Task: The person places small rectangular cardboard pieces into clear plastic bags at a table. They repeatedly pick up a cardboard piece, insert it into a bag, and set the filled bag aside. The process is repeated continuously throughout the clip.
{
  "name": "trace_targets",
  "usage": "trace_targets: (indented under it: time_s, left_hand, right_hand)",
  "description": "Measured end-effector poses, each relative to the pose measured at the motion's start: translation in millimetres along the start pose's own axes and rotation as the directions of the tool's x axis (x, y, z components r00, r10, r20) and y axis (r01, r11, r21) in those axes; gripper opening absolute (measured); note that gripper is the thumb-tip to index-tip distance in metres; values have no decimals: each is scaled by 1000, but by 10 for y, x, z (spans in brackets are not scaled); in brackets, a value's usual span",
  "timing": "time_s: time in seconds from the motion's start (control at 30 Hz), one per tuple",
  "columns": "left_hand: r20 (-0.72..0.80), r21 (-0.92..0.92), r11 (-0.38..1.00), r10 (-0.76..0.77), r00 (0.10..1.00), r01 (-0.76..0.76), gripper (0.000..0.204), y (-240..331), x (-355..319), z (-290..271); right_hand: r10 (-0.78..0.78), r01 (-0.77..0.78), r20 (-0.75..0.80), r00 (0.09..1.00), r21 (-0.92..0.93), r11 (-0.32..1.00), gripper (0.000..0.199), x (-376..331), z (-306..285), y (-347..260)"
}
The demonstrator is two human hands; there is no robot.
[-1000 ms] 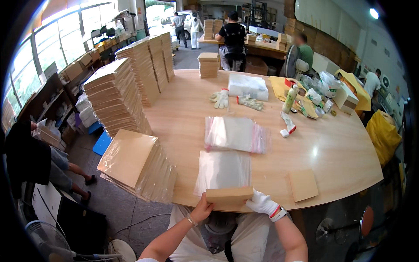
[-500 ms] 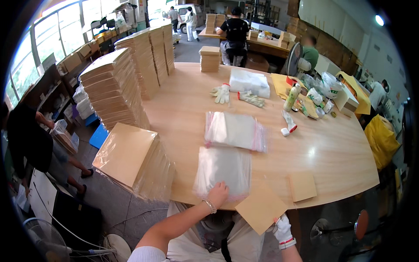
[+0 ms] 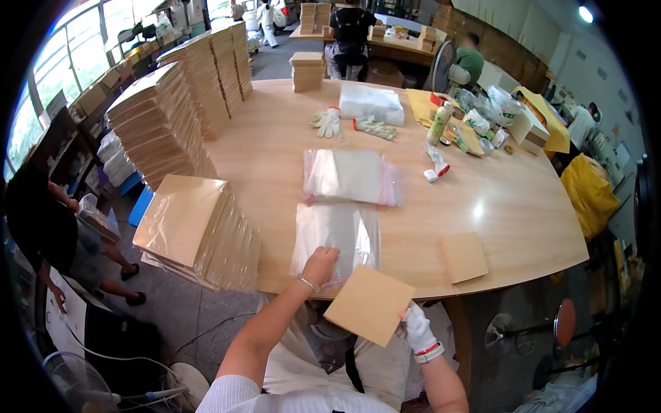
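A smooth, square tan board (image 3: 370, 305) is held above the lap at the near edge of the wood-grain table (image 3: 523, 220), one side clamped between the closed fingers of the white-gloved right hand (image 3: 418, 329). The bare left hand (image 3: 321, 267) is laid, fingers curled, on the nearer of two stacks of glossy clear plastic bags (image 3: 351, 234); whether any film is pinched cannot be told. A second tan square (image 3: 464, 257) is seen near the edge, a broad stretch of smooth top running between it and the bags. Two knit gloves (image 3: 326, 124) are set beyond, and plastic-wrapped tan stacks (image 3: 180, 217) are lined along the left side.
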State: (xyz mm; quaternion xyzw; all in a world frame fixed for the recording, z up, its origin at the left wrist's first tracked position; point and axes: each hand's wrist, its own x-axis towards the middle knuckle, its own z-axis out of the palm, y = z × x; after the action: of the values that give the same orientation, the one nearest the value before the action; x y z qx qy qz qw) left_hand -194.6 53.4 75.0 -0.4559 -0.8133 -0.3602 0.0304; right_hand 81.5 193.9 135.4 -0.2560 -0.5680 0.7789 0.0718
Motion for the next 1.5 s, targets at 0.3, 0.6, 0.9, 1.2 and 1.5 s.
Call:
trace_targets:
  time_s: [0.3, 0.6, 0.9, 1.2, 1.5]
  left_hand:
    - [-188, 281, 956, 135, 973, -78, 26, 75, -139, -294]
    - [464, -589, 417, -526, 713, 692, 31, 161, -87, -482]
    - [66, -192, 900, -385, 920, 391, 27, 417, -263, -367]
    - [-162, -726, 640, -514, 842, 252, 26, 771, -550, 294]
    - [172, -755, 559, -335, 926, 343, 24, 1137, -1334, 570]
  right_hand:
    - [184, -135, -297, 937, 177, 975, 16, 357, 360, -150]
    - [297, -166, -216, 930, 476, 864, 11, 539, 309, 27]
    - [189, -33, -366, 911, 391, 920, 13, 517, 429, -35]
    - [196, -20, -218, 956, 619, 785, 17, 130, 589, 176]
    - [130, 40, -314, 941, 483, 875, 32, -553, 823, 249]
